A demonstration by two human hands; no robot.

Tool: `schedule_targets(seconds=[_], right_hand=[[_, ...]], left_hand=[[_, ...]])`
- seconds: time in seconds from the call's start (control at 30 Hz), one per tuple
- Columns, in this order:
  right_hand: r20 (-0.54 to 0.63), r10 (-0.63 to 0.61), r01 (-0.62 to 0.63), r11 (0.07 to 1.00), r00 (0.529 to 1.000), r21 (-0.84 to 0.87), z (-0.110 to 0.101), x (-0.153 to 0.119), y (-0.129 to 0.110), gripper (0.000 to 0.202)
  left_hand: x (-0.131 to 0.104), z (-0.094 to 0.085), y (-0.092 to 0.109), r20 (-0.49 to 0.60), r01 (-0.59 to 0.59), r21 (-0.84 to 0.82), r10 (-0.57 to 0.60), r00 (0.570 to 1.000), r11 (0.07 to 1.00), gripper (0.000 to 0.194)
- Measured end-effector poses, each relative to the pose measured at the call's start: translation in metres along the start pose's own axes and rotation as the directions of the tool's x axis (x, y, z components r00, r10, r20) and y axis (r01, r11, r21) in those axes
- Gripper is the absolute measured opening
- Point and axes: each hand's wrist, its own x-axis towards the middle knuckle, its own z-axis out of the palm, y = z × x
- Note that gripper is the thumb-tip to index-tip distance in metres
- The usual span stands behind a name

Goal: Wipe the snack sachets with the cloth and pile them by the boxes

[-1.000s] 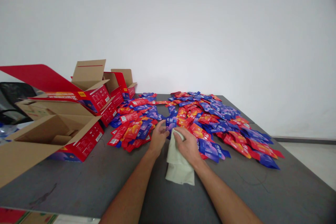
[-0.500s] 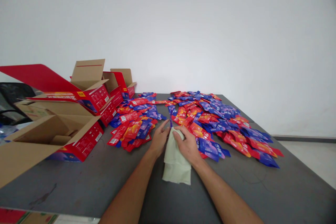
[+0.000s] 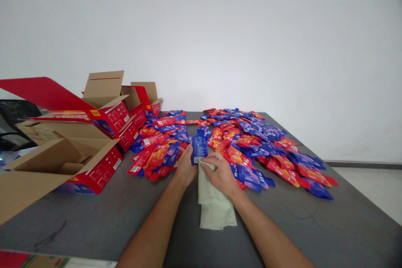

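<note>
A blue packet (image 3: 200, 147) stands upright in front of me, its printed face towards me. My left hand (image 3: 186, 168) grips it by its left edge. Closed on a pale green cloth (image 3: 212, 201), my right hand (image 3: 219, 171) is at the packet's lower right, where the cloth's top end meets the packet. From the fingers the cloth hangs down towards the table. To the left of my hands lies a pile of red and blue packets (image 3: 160, 153), and a larger spread of the same packets (image 3: 251, 142) covers the table on the right.
Open red cardboard boxes stand along the left side, the nearest box (image 3: 103, 171) with its flaps spread. The dark grey table (image 3: 282, 226) reaches back towards a white wall (image 3: 220, 37). At the far left is a black chair (image 3: 17, 117).
The blue packet has turned from edge-on to face me. My left hand has shifted slightly left, and the cloth's lower end has swung a little to the right and nearer.
</note>
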Motion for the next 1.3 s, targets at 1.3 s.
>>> schedule_targets(seconds=[1.3], right_hand=[[-0.035,0.006,-0.012,0.984,0.999,-0.176,-0.002,0.001,0.008,0.019]], left_hand=[[-0.002,-0.006,-0.017,0.049,-0.017,0.369,-0.001,0.999,0.929,0.041]])
